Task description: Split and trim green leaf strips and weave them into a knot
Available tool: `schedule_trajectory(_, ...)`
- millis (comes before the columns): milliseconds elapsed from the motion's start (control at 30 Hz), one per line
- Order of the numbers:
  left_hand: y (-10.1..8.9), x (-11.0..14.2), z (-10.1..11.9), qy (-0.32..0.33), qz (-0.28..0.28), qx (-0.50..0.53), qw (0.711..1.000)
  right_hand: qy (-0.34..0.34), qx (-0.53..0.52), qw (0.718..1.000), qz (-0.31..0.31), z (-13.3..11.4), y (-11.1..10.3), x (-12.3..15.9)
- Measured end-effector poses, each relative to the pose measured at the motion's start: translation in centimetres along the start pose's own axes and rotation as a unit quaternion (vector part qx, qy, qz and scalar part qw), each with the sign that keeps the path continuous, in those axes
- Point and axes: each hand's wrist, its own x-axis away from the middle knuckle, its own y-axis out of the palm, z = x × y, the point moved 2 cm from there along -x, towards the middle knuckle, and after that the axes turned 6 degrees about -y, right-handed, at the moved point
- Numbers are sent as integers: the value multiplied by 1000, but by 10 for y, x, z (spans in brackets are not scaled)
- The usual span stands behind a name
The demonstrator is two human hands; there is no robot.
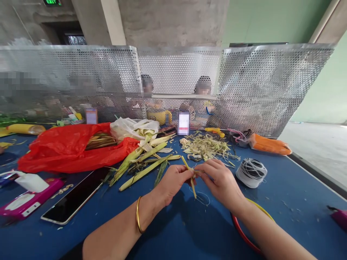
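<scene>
My left hand, with a gold bangle at its wrist, pinches a short yellow-green plant stalk between thumb and fingers. The stalk slants, one end above the thumb and the other below the hand. Close against it, the fingertips of my right hand pinch a thin strip of plant fibre that meets the stalk. A fine pale thread loops down to the table under my hands. Part of the stalk is hidden by my fingers.
Ahead lie plant shavings, with longer stalks and a red plastic bag to the left. A phone lies nearer. At right are a string spool and a red-yellow ring. A perforated metal screen stands behind; people sit beyond.
</scene>
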Motion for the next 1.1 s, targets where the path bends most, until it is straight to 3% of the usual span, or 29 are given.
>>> schedule_trajectory(200,-2,1,1,-18,-21,35,999,-134,80,987,-30,1,-1,2)
schedule_trajectory(433,-1,2,-2,-88,-56,69,992,-169,101,980,-34,6,-3,4)
schedule_trajectory(567,-3,1,-1,-67,-82,46,993,-85,39,995,-39,7,-5,0)
schedule_trajectory(700,-3,1,-1,1,-82,-67,994,97,-88,990,-60,12,0,1)
schedule_trajectory(767,-1,3,-1,56,-52,-180,981,200,-176,960,-82,17,6,4)
schedule_trajectory(833,1,6,0,136,5,-307,942,284,-273,914,-97,21,13,8)
schedule_trajectory(900,2,10,2,203,65,-388,897,329,-349,873,-90,23,17,8)
schedule_trajectory(933,2,10,3,213,82,-399,888,335,-373,862,-79,23,18,8)
schedule_trajectory(1000,-2,8,5,181,88,-360,911,325,-387,861,-54,24,15,6)
schedule_trajectory(1100,-10,0,6,74,83,-181,977,291,-272,913,-92,26,11,6)
